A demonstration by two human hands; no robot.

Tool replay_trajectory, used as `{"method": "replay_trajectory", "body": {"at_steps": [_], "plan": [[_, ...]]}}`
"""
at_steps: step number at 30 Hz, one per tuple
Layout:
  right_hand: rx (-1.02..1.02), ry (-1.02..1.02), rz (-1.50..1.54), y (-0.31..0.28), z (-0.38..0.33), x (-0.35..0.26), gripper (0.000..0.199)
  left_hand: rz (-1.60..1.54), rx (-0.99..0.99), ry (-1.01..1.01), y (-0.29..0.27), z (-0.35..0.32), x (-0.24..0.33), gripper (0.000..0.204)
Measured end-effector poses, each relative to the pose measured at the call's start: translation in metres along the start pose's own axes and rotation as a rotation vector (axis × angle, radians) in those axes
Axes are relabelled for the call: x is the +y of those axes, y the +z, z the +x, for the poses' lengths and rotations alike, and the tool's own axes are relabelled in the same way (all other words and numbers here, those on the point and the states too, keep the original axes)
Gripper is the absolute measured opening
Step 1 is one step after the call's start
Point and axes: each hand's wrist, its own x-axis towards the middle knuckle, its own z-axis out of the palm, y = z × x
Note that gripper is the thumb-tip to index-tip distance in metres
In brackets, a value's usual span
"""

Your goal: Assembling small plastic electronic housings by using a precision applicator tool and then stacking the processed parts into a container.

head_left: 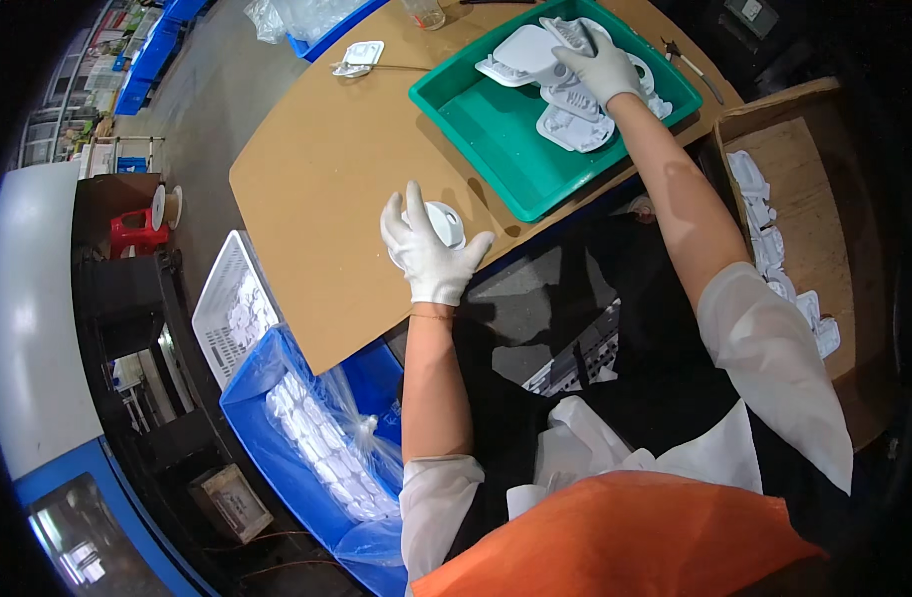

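My left hand (428,251), in a white glove, is over the table with its fingers and thumb spread. Between thumb and fingers sits a rounded white plastic part (444,224), partly hidden by the glove. My right hand (607,72), gloved too, reaches into the green tray (496,164) and closes on a ribbed white plastic part (571,36) at the top of a pile. Other white moulded parts (575,127) lie under and around that hand. Their undersides are hidden.
On the brown table (326,199) lies another white part (359,58) beside a thin rod. Pliers (693,70) rest right of the tray. A cardboard box (814,189) holds white parts at right. A blue bin (267,398) with bagged parts and a white basket (217,318) stand left.
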Motion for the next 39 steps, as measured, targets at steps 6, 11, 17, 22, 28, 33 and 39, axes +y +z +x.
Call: {"method": "replay_trajectory", "body": {"at_steps": [6,11,17,22,28,33,39], "plan": [[0.092,0.004,-0.222,-0.005,-0.006,-0.014,0.065,-0.037,0.04,0.053,0.002,0.002,0.005,0.108],[0.421,-0.272,-0.15,-0.026,0.006,0.004,0.036,-0.166,0.184,0.149,0.003,0.004,0.009,0.101],[-0.031,-1.013,0.386,-0.044,-0.145,-0.129,0.044,-1.557,-0.138,-0.287,-0.027,0.0,0.005,0.103],[-0.509,-1.033,0.502,-0.01,-0.188,-0.132,0.05,-1.927,-0.115,-0.244,-0.04,0.002,0.008,0.121],[-0.58,-0.901,0.479,0.008,-0.178,-0.129,0.044,-1.729,-0.076,-0.182,-0.043,-0.001,-0.002,0.101],[-0.61,-0.865,0.472,0.018,-0.174,-0.124,0.039,-1.711,-0.006,-0.242,-0.043,0.004,-0.001,0.092],[-0.513,-0.856,0.264,-0.008,-0.177,-0.134,0.037,-1.63,-0.01,-0.224,-0.052,0.003,0.0,0.083]]}}
